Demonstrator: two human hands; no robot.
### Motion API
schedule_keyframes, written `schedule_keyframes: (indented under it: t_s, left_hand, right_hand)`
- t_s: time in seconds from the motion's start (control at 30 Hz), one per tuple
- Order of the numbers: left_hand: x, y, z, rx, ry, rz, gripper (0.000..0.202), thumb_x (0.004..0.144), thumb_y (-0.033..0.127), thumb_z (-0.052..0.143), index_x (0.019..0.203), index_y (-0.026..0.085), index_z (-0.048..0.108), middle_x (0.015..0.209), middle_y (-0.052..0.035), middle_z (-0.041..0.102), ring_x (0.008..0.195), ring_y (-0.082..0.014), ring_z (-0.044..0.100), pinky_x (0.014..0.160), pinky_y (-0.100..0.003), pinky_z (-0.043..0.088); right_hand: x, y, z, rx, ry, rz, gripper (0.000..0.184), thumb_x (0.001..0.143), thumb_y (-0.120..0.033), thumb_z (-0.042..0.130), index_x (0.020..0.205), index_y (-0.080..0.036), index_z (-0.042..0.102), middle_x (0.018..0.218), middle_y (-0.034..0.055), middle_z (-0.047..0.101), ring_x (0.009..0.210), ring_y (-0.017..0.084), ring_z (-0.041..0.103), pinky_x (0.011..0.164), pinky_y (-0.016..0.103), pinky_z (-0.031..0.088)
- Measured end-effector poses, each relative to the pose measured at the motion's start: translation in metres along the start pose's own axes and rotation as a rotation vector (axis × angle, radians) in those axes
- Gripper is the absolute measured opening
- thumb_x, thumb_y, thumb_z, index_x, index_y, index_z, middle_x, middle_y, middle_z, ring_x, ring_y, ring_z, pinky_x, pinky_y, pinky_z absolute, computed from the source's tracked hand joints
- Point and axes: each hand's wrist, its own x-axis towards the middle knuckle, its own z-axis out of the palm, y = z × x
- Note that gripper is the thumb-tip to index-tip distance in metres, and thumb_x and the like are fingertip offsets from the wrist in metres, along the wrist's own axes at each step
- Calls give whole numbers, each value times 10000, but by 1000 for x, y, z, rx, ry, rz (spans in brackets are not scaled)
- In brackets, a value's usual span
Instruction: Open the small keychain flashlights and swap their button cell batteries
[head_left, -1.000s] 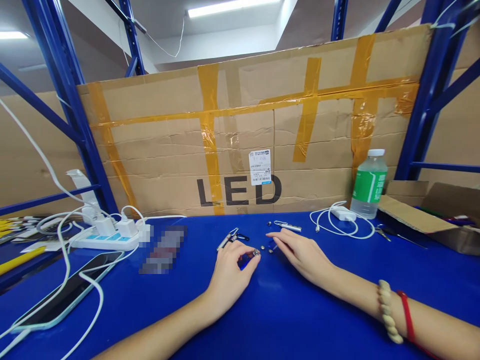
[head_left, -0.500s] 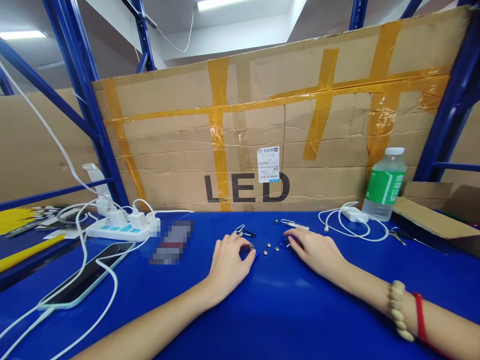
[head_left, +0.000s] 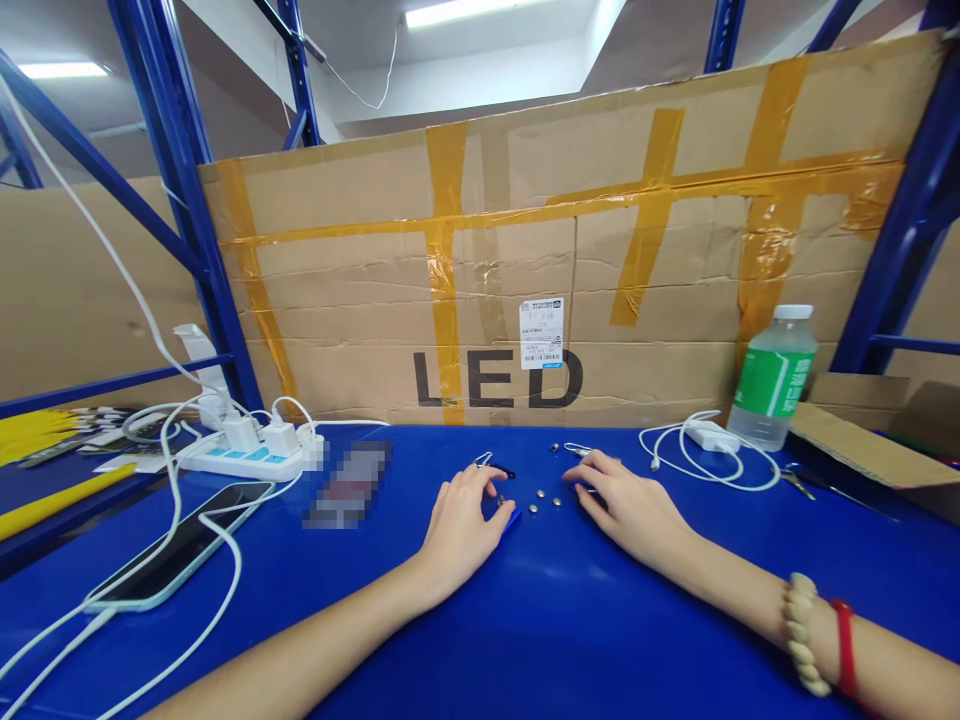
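3 tiny silver discs [head_left: 541, 494] are lying btw. the left hand [head_left: 461, 530] & right hand [head_left: 637, 517], neither clearly nearer. A blue piece [head_left: 513, 521] is slanting up-right by the L thumb. L thumb & finger are leaving a small gap; R fingers are bending loosely; can't tell abt. grip. Cardboard [head_left: 360, 320] is saying "LED"; its white label [head_left: 541, 333] is looking too tiny to read.

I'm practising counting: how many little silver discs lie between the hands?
3: the back disc, the front disc, and the disc nearest the right hand. Others may hide under that or the left hand.
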Motion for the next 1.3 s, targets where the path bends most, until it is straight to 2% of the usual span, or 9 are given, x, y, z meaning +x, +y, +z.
schedule_keyframes:
  t_s: [0.1,0.23,0.37,0.47,0.57,0.73,0.9,1.1,1.3]
  left_hand:
    - [-1,3,2,-17,19,-8,134,771,291,558,856,188,549,788,0,546,750,-175,528,717,-315,391]
    - [-2,5,4,26,-1,22,173,719,337,621,755,183,550,719,4,518,749,-190,533,710,-317,392]
    - [-2,1,7,37,-67,48,161,746,264,595,884,184,608,724,-6,570,756,-204,562,751,-353,409]
    - [-1,-4,9,15,-64,59,216,779,229,559,981,197,630,808,-32,619,814,-217,575,808,-383,406]
    - [1,-5,9,-80,-65,100,185,803,219,536,936,196,664,864,-50,639,827,-206,575,804,-354,419]
    - [2,0,7,-268,-54,104,180,820,206,487,905,178,644,826,-33,626,714,-157,544,684,-271,441]
    - [0,5,6,-372,-44,62,146,827,229,477,942,174,549,812,-21,583,691,-131,513,662,-247,423]
    - [-4,8,5,-557,-172,28,124,908,265,335,1006,194,365,733,19,527,518,-88,438,546,-224,378]
    - [-4,10,5,-606,-178,5,94,920,269,323,985,202,330,682,38,498,460,-73,382,493,-207,329]
  right_hand:
    - [-3,-11,-5,156,-19,-51,277,888,-202,338,1018,-214,581,1009,56,579,911,174,591,756,316,501]
    - [-5,-20,-8,284,-59,-109,265,886,-213,372,1058,-203,574,1014,62,571,957,176,560,841,340,472]
    - [-5,-18,-6,302,-87,-169,307,874,-233,425,1153,-196,550,1086,89,537,1008,196,516,900,378,431]
    - [-6,-16,-6,305,-119,-240,323,897,-273,406,1186,-249,548,1150,88,509,1070,214,473,926,423,395]
    - [-6,-16,-9,300,-149,-286,309,918,-293,373,1146,-287,581,1160,75,504,1093,217,454,926,433,379]
    - [-6,-18,-11,289,-114,-289,250,885,-342,458,1045,-265,634,1123,70,527,1043,218,480,902,417,391]
    - [-5,-18,-10,273,-78,-269,223,866,-351,494,983,-264,663,1078,68,553,993,214,511,869,403,417]
    - [-6,-19,-10,270,-95,-276,233,870,-334,486,1023,-264,648,1068,71,556,969,210,530,839,380,445]
    - [-7,-20,-7,307,-49,-276,166,845,-304,521,881,-261,677,995,55,576,910,191,558,793,333,474]
